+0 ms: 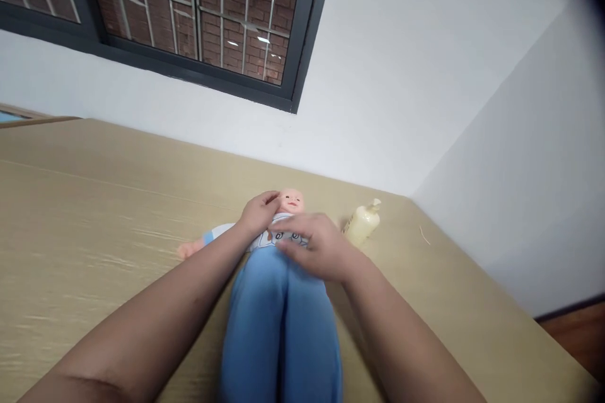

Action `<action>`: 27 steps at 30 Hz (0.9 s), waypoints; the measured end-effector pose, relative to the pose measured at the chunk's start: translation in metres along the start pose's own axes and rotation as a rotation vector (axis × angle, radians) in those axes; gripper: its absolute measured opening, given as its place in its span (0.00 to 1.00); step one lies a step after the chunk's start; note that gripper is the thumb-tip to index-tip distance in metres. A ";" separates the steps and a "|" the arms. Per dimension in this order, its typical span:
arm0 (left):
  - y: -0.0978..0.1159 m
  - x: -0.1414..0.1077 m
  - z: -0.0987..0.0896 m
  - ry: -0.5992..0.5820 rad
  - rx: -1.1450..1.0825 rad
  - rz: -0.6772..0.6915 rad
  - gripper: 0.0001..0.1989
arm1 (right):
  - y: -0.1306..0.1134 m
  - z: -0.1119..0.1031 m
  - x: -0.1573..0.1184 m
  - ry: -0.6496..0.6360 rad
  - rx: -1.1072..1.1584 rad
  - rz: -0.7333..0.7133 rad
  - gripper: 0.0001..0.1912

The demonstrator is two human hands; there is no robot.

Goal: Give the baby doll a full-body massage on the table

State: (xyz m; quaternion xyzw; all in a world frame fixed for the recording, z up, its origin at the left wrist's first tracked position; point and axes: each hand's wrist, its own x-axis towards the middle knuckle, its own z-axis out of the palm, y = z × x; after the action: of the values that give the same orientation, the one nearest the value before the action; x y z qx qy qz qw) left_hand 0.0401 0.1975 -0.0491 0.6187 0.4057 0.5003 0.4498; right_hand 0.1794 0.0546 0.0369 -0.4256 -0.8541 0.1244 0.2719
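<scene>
A baby doll lies on its back, head away from me, in a white top with a printed face and long blue trousers. My left hand is at the side of the doll's head and shoulder, fingers stretched out and loosely apart. Over the doll's chest hovers or rests my right hand; its thumb and fingers are spread, with nothing between them. Whether it presses on the top, I cannot tell. One doll arm sticks out to the left, while the other is hidden behind my right hand.
The doll lies on a wide tan mat-like surface. A cream pump bottle is just right of my right hand. Farther right lies a thin strand. White walls and a barred window bound the far side.
</scene>
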 end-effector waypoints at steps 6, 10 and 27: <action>-0.004 0.004 0.001 -0.090 0.017 -0.021 0.17 | -0.012 0.036 -0.048 -0.145 0.038 -0.220 0.21; -0.002 -0.002 0.003 -0.158 0.004 -0.053 0.20 | -0.006 0.043 -0.049 -0.220 -0.071 -0.227 0.35; -0.009 -0.012 0.006 -0.103 -0.029 0.005 0.22 | 0.095 0.042 -0.043 0.241 -0.358 0.389 0.19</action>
State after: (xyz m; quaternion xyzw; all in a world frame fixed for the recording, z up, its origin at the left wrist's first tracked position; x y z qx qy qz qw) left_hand 0.0436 0.1875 -0.0610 0.6380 0.3732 0.4747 0.4777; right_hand 0.2392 0.0789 -0.0551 -0.6342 -0.7264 -0.0297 0.2631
